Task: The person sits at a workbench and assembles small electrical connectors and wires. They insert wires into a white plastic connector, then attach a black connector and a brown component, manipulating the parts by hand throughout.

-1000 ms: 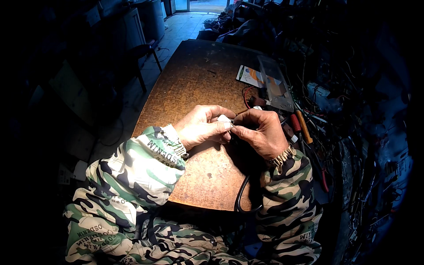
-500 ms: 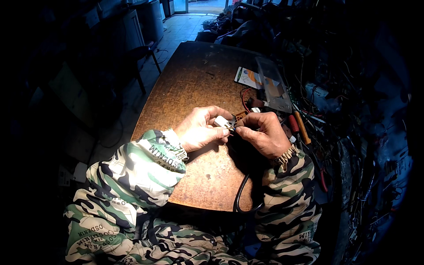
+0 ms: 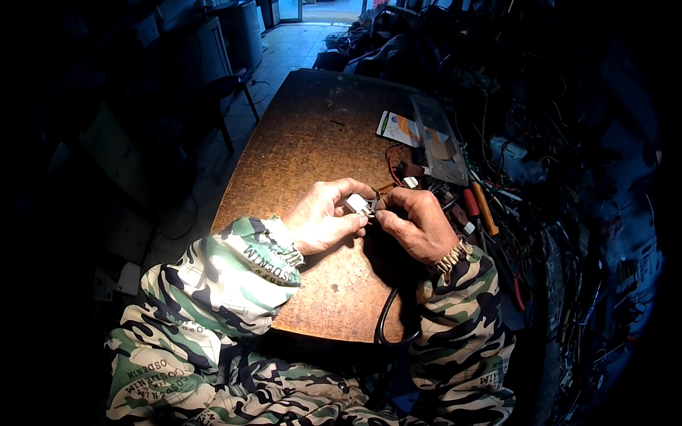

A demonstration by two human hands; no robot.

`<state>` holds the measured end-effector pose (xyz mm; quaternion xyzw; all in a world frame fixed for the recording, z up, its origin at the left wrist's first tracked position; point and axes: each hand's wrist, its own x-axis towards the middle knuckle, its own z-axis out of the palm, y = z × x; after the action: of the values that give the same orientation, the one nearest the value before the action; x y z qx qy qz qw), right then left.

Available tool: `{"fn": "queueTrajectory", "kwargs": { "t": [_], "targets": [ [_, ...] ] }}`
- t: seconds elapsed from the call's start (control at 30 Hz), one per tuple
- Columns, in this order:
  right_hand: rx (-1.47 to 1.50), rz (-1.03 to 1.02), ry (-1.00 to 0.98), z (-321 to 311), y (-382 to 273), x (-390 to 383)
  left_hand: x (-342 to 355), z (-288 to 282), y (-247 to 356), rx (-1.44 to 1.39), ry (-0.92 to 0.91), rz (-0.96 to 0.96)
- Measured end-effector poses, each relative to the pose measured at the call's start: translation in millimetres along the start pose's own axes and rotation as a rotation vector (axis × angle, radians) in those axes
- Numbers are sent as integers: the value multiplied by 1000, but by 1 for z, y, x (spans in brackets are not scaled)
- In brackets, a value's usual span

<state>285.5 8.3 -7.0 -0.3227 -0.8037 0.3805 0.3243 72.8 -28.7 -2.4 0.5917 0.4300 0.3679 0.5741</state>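
Observation:
Over the wooden table [image 3: 305, 156], my left hand [image 3: 321, 214] pinches a small white plastic connector [image 3: 357, 204] between thumb and fingers. Thin wires show at the connector's right end. There my right hand [image 3: 419, 224] is closed, thumb and forefinger pressed together close against the wire ends. What lies between those right fingertips is too small and hidden to make out. Behind the hands a small brown circuit board [image 3: 386, 190] is partly covered. A black cable [image 3: 384, 316] loops over the near edge of the table below my right hand.
To the right of the hands lie a red-handled tool [image 3: 471, 203] and an orange-handled tool [image 3: 486, 210]. Farther back are a printed card [image 3: 398, 128], a clear plastic piece [image 3: 440, 145] and red wires [image 3: 393, 165]. Tangled cables and parts crowd the right side. A chair [image 3: 226, 89] stands left.
My right hand has shifted slightly left and down, its fingertips nearer the connector. The connector has turned a little in my left hand, so more of its wire end shows.

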Motion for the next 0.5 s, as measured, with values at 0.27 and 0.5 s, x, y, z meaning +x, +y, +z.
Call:
{"fn": "queueTrajectory", "kwargs": {
  "t": [0.27, 0.5],
  "targets": [
    [201, 71, -42, -10, 7, -1, 1, -1, 3, -169, 5, -87],
    [369, 94, 18, -18, 15, -4, 1, -3, 4, -171, 29, -106]
  ]
}}
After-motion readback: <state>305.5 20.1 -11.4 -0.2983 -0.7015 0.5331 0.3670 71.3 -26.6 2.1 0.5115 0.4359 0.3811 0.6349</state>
